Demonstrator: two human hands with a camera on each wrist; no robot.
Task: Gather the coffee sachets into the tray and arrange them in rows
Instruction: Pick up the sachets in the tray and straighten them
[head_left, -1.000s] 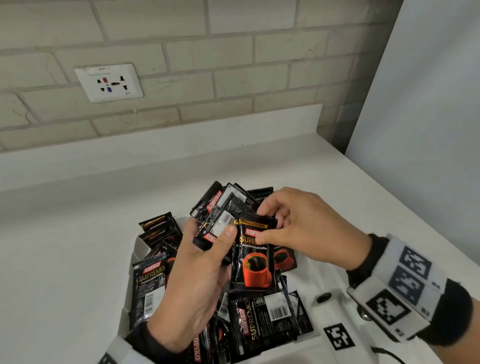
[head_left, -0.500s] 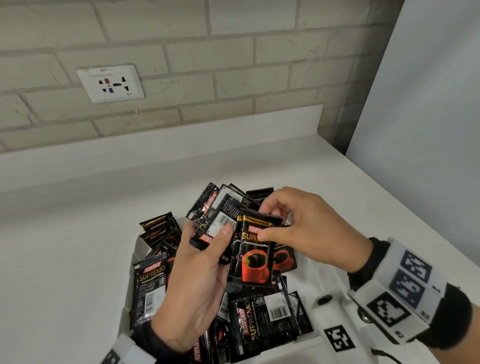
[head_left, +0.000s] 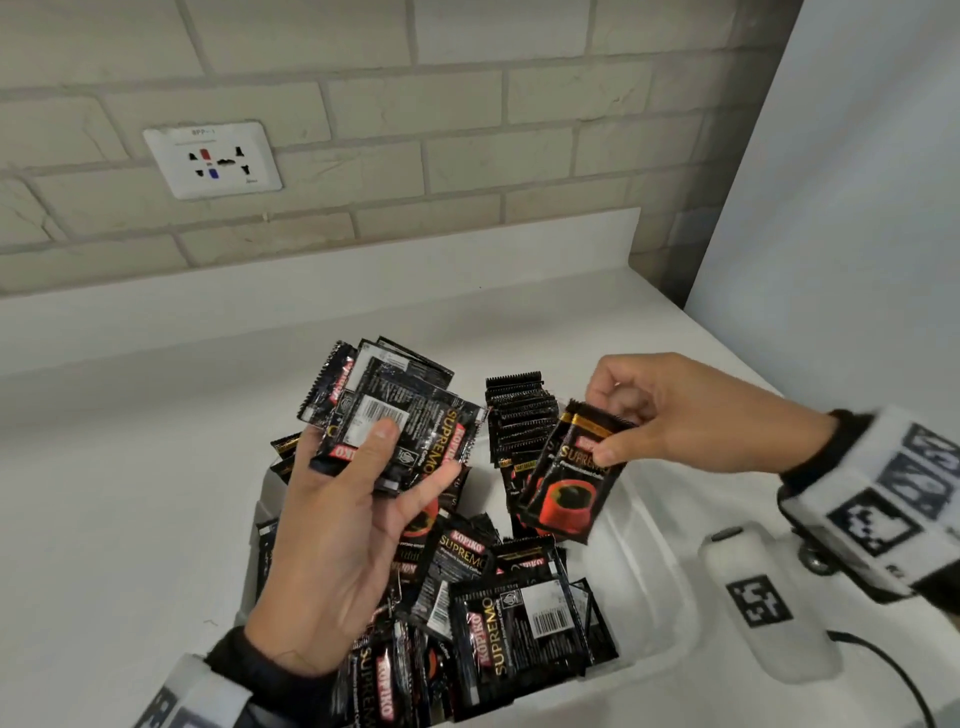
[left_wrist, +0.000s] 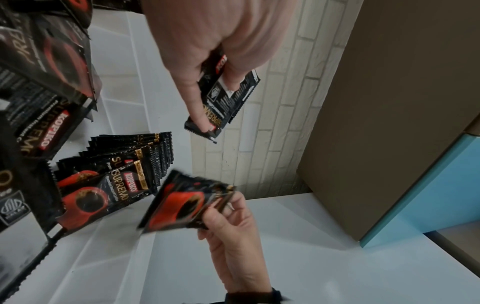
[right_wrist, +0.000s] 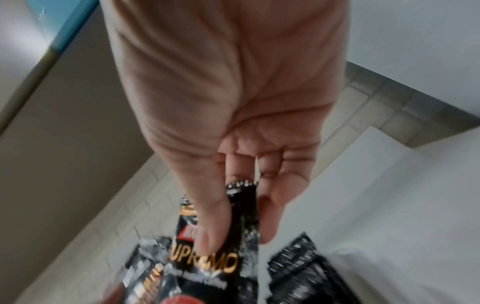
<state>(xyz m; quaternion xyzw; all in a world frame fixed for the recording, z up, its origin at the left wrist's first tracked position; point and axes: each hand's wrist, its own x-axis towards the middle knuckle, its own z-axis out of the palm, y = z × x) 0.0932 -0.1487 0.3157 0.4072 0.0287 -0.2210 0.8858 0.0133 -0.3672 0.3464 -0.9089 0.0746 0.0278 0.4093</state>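
White desk (head_left: 130, 493), tray (head_left: 649, 597) of sachets: left hand (head_left: 332, 545) grips a fanned bunch (head_left: 395, 410), right hand (head_left: 675, 415) pinches one sachet (head_left: 566, 483).

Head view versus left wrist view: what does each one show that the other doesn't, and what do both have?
Only the head view: the wall socket, the loose pile in the tray, and the barcode side of the bunch in the left hand.

Only the left wrist view: a blue panel to the side.

Both: the right hand pinching one sachet by its top edge, and the standing row of sachets.
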